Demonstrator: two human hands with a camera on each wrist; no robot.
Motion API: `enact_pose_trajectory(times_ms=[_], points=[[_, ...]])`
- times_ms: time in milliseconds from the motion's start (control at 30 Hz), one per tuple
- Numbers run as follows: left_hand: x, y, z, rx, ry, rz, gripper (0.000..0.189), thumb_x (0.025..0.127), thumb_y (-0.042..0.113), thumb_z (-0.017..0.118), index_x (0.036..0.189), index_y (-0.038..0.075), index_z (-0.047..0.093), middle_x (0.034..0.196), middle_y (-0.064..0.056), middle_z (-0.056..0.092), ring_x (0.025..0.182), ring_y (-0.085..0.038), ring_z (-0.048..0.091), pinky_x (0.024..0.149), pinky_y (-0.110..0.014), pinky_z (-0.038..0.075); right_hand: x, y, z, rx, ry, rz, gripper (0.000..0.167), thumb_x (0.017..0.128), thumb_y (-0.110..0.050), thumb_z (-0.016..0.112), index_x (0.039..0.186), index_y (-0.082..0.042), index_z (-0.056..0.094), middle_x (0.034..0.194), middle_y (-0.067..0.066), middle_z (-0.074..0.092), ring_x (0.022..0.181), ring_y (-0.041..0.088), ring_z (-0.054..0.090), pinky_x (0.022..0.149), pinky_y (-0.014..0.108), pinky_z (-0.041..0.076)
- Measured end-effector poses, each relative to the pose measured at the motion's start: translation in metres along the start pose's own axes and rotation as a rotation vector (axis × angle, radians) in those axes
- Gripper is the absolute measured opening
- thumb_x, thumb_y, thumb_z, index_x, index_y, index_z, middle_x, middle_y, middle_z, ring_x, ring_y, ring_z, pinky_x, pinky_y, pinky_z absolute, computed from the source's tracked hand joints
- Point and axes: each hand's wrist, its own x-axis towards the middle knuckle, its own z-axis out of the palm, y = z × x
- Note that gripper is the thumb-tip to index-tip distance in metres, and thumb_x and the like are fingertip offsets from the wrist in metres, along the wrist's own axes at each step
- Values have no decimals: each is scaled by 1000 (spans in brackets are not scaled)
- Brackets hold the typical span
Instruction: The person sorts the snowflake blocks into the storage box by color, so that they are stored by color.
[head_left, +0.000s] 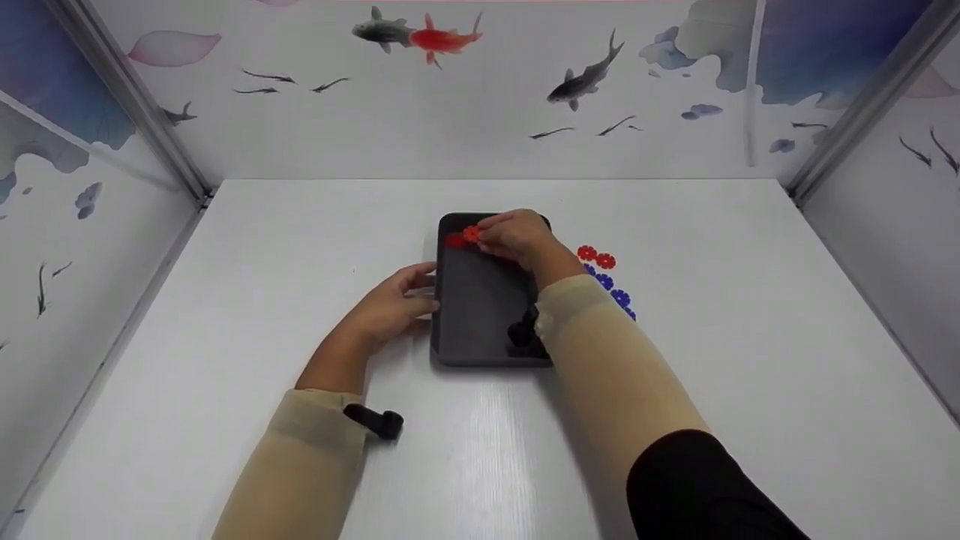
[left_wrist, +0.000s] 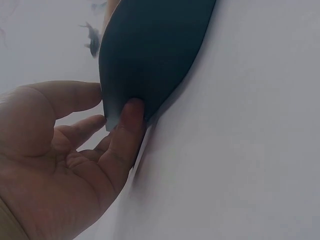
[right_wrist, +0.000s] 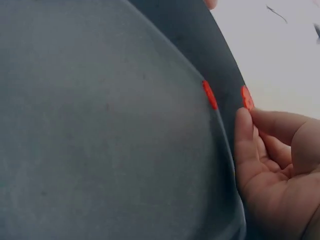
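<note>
Black sleeve point(head_left: 697, 484) nearest, my right hand point(head_left: 516, 235) pinches red flower-disc point(head_left: 471, 234), relaxed left hand point(head_left: 391, 306) touches dark-grey tray point(head_left: 476, 307); blue flower-discs point(head_left: 620, 298), head-view only; white table point(head_left: 750, 360), fish-printed wall point(head_left: 487, 112)

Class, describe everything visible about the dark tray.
The tray is dark grey, rectangular with rounded corners and a raised rim, perhaps plastic. It rests on the white table, long sides running front to back. The left hand's grip touches its left side. A red piece lies inside near its far left corner. The right arm hides part of its right side.
</note>
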Motion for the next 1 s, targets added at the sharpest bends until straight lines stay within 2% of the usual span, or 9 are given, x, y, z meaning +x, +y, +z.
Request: enact_pose_trajectory(times_ms=[233, 367, 567, 733, 1000], points=[[-1, -2, -1, 15, 0, 14, 73, 102, 5, 65, 167, 21, 36, 169, -8, 40, 149, -29, 52, 115, -49, 55, 0, 4, 1, -83, 41, -5, 34, 93, 2, 77, 127, -2, 76, 132, 17, 70, 90, 15, 74, 86, 27, 66], [0, -1, -1, 21, -1, 14, 73, 102, 6, 65, 167, 21, 36, 169, -8, 41, 148, -30, 53, 115, -48, 55, 0, 3, 2, -146, 63, -16, 32, 93, 0, 78, 126, -3, 77, 129, 16, 72, 86, 13, 74, 82, 25, 66], [0, 0, -1, 18, -2, 8, 73, 102, 7, 65, 167, 21, 36, 170, -8, 40, 148, -30, 54, 115, -47, 55, 0, 1, 1, -226, 95, -19, 31, 94, -5, 79, 125, -6, 78, 125, 14, 75, 84, 11, 74, 84, 26, 66], [0, 1, -1, 4, 4, -1, 73, 101, 6, 65, 167, 22, 37, 169, -7, 41, 146, -29, 55, 113, -46, 56, -1, -1, 0, -271, 109, -28, 31, 94, -6, 78, 125, -9, 80, 126, 12, 75, 87, 12, 74, 85, 26, 66], [-1, 1, 0, 10, 4, 3, 74, 101, 5, 65, 167, 21, 36, 169, -8, 40, 147, -30, 54, 112, -46, 58, -3, -3, 0, -275, 134, -39, 31, 93, -4, 77, 123, -9, 80, 131, 12, 72, 90, 13, 73, 85, 27, 66]])
